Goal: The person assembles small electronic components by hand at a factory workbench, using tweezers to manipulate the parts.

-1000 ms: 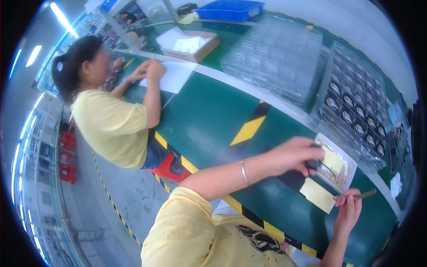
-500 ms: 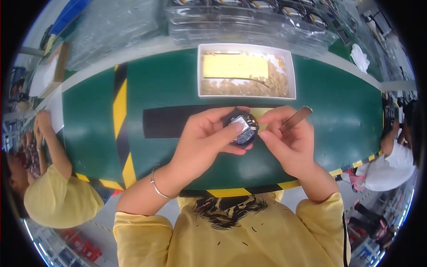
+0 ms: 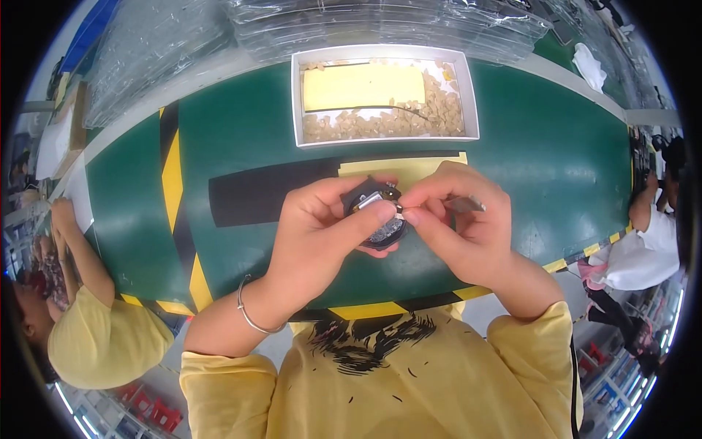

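My left hand [image 3: 313, 228] grips a small round black electronic device [image 3: 380, 228], its open inside facing up, with a silver rectangular part and circuitry showing. The left thumb presses on the silver part. My right hand [image 3: 468, 223] is closed, and its thumb and forefinger pinch together at the device's right edge; whatever tiny piece lies between them is too small to make out. Tucked in the curled fingers of that hand is a pair of metal tweezers [image 3: 468, 204], only partly visible. Under both hands lie a long black mat [image 3: 248, 194] and a yellow pad [image 3: 395, 167].
Beyond my hands stands a white box [image 3: 298, 102] holding many small tan pieces [image 3: 431, 117] and a yellow sheet [image 3: 358, 86]. Clear plastic trays [image 3: 380, 25] line the back. Striped tape [image 3: 172, 168] crosses the green table [image 3: 548, 168]. People in yellow [image 3: 110, 340] and white [image 3: 632, 252] sit either side.
Both hands and the device appear slightly further left. My right thumb and forefinger have closed in on the device's edge, and the tweezers have tilted flatter. The view has shifted a little.
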### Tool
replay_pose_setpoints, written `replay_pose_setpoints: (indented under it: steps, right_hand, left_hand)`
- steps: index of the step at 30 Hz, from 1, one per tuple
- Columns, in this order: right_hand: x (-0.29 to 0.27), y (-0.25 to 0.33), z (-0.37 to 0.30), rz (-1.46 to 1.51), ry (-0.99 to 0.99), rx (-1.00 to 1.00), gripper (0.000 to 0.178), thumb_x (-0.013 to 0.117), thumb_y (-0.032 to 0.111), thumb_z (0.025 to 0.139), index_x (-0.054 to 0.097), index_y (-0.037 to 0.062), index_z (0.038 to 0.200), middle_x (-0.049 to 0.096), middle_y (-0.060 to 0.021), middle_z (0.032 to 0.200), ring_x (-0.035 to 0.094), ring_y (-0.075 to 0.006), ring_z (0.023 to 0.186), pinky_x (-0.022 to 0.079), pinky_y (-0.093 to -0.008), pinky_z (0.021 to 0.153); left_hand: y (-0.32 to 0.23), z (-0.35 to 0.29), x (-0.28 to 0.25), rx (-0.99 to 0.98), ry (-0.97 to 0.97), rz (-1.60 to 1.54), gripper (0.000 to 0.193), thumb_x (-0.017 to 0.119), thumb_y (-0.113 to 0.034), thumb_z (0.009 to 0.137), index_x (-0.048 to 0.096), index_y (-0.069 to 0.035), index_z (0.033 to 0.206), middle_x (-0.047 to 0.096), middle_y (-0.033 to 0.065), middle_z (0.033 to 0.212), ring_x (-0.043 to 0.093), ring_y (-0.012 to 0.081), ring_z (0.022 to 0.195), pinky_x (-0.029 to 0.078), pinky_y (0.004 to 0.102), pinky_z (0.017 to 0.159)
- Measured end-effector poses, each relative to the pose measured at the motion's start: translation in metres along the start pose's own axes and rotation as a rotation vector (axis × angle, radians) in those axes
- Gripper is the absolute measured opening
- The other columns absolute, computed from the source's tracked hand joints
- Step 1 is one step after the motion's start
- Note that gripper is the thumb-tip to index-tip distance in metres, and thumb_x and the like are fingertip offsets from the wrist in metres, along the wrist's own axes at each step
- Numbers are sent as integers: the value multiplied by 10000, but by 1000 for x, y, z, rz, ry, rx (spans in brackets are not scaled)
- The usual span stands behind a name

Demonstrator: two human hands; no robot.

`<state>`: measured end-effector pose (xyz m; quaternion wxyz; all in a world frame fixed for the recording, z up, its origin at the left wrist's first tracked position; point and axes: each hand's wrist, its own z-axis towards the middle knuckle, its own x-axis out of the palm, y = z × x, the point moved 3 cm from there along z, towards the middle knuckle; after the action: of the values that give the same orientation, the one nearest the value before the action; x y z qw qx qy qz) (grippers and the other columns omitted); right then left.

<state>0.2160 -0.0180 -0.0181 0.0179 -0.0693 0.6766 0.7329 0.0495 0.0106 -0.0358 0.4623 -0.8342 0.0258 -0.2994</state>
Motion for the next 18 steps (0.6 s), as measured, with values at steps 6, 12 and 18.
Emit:
replay_pose_setpoints:
  steps: [6,12,18]
  right_hand:
    - [-4,0,2,-87,51,-84,167,669,-101,754,673,1,886,515,-16,709,445,-62,605,342,-208,532]
    - [-5,-3,4,-114,102,-79,155,678,-93,751,674,3,872,522,-14,691,453,-70,592,335,-216,528]
    - [-7,-2,6,-121,121,-80,156,670,-100,750,668,4,866,523,-14,692,450,-72,585,331,-222,528]
  left_hand:
    - [2,0,-1,-29,1,-1,259,622,-52,880,610,46,1119,668,101,915,661,158,737,578,282,590]
    - [3,0,-3,-64,-3,-11,263,627,-66,880,610,50,1115,668,107,893,663,162,710,569,267,583]
    - [4,1,-3,-69,29,-28,275,642,-73,880,609,47,1125,674,98,897,660,134,727,561,235,575]
